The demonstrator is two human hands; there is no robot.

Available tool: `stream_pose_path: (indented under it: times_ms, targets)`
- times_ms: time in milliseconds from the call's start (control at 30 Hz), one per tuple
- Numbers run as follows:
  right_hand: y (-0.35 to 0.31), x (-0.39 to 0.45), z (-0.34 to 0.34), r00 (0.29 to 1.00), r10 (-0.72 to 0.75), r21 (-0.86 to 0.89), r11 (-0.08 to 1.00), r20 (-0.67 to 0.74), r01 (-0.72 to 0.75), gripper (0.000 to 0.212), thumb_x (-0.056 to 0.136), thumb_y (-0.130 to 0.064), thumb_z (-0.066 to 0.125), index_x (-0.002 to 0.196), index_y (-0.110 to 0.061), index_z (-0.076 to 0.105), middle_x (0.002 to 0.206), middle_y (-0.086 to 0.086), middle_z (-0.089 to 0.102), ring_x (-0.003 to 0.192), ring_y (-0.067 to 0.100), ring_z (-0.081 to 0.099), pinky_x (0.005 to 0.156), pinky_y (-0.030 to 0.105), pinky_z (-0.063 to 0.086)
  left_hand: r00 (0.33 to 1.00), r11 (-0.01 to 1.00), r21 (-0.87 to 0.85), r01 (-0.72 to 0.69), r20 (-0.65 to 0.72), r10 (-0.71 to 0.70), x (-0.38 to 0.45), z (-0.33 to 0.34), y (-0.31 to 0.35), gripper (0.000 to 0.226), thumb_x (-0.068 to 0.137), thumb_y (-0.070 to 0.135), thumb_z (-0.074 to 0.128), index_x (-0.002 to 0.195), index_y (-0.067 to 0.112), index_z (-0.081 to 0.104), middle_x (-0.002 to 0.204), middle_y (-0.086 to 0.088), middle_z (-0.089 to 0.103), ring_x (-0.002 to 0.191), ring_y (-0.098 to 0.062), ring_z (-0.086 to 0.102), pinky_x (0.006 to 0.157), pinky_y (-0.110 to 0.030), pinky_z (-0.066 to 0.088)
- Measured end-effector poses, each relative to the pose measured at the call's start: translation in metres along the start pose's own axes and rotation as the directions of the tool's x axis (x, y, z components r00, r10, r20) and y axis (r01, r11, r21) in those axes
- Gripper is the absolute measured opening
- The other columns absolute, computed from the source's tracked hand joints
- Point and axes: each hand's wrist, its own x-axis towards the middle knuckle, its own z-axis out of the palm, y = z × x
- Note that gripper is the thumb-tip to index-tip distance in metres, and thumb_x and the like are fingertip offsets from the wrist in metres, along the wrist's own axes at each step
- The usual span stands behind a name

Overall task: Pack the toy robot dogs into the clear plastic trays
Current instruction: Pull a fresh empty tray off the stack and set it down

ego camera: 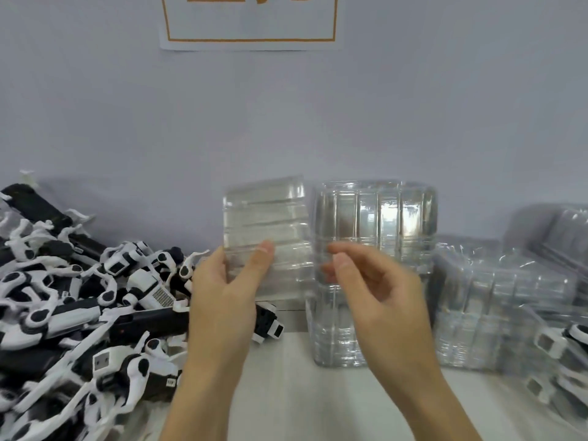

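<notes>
Both hands are raised mid-counter. The left hand (227, 291) pinches a clear tray (265, 230) upright, thumb across its front. The right hand (370, 291) is blurry, fingers loosely curled at the tall tray stack (372, 249); can't tell if it's gripping. Bare counter (286, 393) runs between the forearms. Toy robot dogs (79, 297) crowd the left edge, more trays (502, 297) sit on the right, with the wall just behind.

Nothing here can be read outright. Well above the fingertips of both hands, a white paper sign (251, 22) on the wall carries an orange rectangular border and the lower strokes of orange characters, cut off by the frame's top edge. Left of the fingers, small stickers on the toy robot dogs (95, 300) are too blurred to read.
</notes>
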Motion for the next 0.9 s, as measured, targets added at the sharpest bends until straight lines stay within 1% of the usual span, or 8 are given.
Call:
stream_pose_path:
  times_ms: [167, 267, 367, 467, 533, 633, 800, 900]
  targets:
    - [-0.001, -0.001, -0.005, 0.980, 0.150, 0.165, 0.971, 0.129, -0.170, 0.013, 0.093, -0.011, 0.067, 0.084, -0.011, 0.076, 0.068, -0.003, 0.074, 0.065, 0.002, 0.069, 0.064, 0.011, 0.049, 0.987, 0.974, 0.186, -0.133, 0.117, 0.112, -0.008, 0.019, 0.004, 0.020, 0.082, 0.038, 0.071, 0.088, 0.019, 0.074, 0.080, 0.007, 0.077, 0.075, -0.008, 0.073, 0.063, -0.015, 0.052]
    - [0.003, 0.001, -0.014, 0.959, 0.241, 0.226, 0.936, 0.151, -0.271, 0.011, 0.090, -0.008, 0.068, 0.086, -0.010, 0.077, 0.067, -0.002, 0.074, 0.062, 0.004, 0.070, 0.063, 0.013, 0.051, 0.983, 0.957, 0.253, -0.144, 0.147, 0.109, -0.011, 0.024, 0.006, 0.019, 0.085, 0.036, 0.070, 0.091, 0.019, 0.074, 0.084, 0.007, 0.077, 0.080, -0.011, 0.074, 0.073, -0.028, 0.057]
    - [0.006, 0.004, -0.019, 0.943, 0.291, 0.248, 0.913, 0.163, -0.325, 0.014, 0.087, -0.009, 0.070, 0.079, -0.015, 0.079, 0.070, 0.001, 0.075, 0.062, 0.009, 0.071, 0.069, 0.024, 0.056, 0.984, 0.952, 0.273, -0.142, 0.139, 0.108, -0.012, 0.026, 0.009, 0.015, 0.088, 0.032, 0.070, 0.089, 0.018, 0.074, 0.083, 0.005, 0.077, 0.080, -0.014, 0.073, 0.078, -0.037, 0.057]
    - [0.005, 0.005, -0.020, 0.934, 0.291, 0.265, 0.903, 0.206, -0.339, 0.011, 0.075, -0.023, 0.071, 0.076, -0.024, 0.082, 0.074, -0.001, 0.076, 0.067, 0.012, 0.074, 0.078, 0.034, 0.053, 0.985, 0.952, 0.277, -0.128, 0.145, 0.090, -0.013, 0.026, 0.012, 0.012, 0.089, 0.030, 0.069, 0.088, 0.019, 0.074, 0.083, 0.006, 0.077, 0.081, -0.014, 0.074, 0.080, -0.039, 0.056]
    - [0.005, 0.004, -0.022, 0.922, 0.275, 0.286, 0.891, 0.273, -0.351, 0.018, 0.072, -0.029, 0.066, 0.080, -0.032, 0.082, 0.078, -0.002, 0.077, 0.074, 0.013, 0.075, 0.076, 0.030, 0.053, 0.986, 0.960, 0.261, -0.105, 0.151, 0.066, -0.012, 0.022, 0.013, 0.012, 0.089, 0.032, 0.069, 0.088, 0.021, 0.074, 0.084, 0.007, 0.077, 0.081, -0.012, 0.073, 0.078, -0.036, 0.053]
    - [0.005, 0.004, -0.024, 0.893, 0.258, 0.336, 0.859, 0.369, -0.387, 0.024, 0.080, -0.025, 0.061, 0.088, -0.029, 0.083, 0.084, 0.005, 0.078, 0.080, 0.014, 0.076, 0.069, 0.018, 0.054, 0.991, 0.971, 0.236, -0.026, 0.134, -0.006, -0.010, 0.015, 0.014, 0.021, 0.077, 0.047, 0.069, 0.081, 0.026, 0.074, 0.079, 0.009, 0.075, 0.073, -0.007, 0.072, 0.068, -0.034, 0.050]
    - [0.008, 0.002, -0.023, 0.891, 0.254, 0.388, 0.830, 0.377, -0.401, 0.027, 0.072, -0.031, 0.069, 0.093, -0.019, 0.082, 0.089, 0.013, 0.078, 0.080, 0.018, 0.076, 0.066, 0.018, 0.055, 0.983, 0.974, 0.218, 0.057, 0.159, -0.093, -0.005, 0.005, 0.015, 0.021, 0.071, 0.054, 0.068, 0.072, 0.033, 0.073, 0.074, 0.009, 0.073, 0.070, -0.009, 0.072, 0.069, -0.042, 0.052]
    - [0.009, 0.001, -0.020, 0.896, 0.260, 0.399, 0.826, 0.359, -0.399, 0.034, 0.066, -0.033, 0.073, 0.092, -0.012, 0.081, 0.087, 0.015, 0.077, 0.078, 0.019, 0.076, 0.064, 0.018, 0.054, 0.981, 0.974, 0.223, 0.049, 0.174, -0.089, -0.005, 0.004, 0.015, 0.018, 0.072, 0.052, 0.068, 0.072, 0.035, 0.073, 0.072, 0.010, 0.073, 0.067, -0.007, 0.071, 0.066, -0.038, 0.051]
